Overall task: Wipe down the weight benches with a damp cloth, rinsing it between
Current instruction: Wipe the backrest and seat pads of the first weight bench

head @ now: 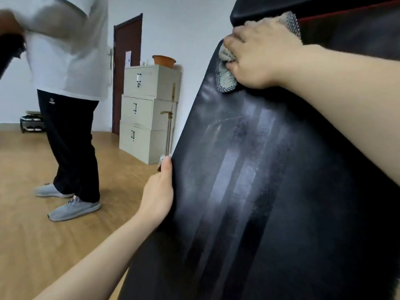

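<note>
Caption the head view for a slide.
Right hand holds a cloth against the black bench pad while the left hand grips its edge.

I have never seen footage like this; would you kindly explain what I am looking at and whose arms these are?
There is no machine here: one camera sits on a person's head, looking down at their own two bare arms. The right hand presses a bunched grey cloth against the upper part of a black bench pad, whose surface shows pale streaks. The left hand grips the pad's left edge. Behind stand another person, blurred, and stacked filing cabinets with an orange basin on top, on a wooden floor.
</note>
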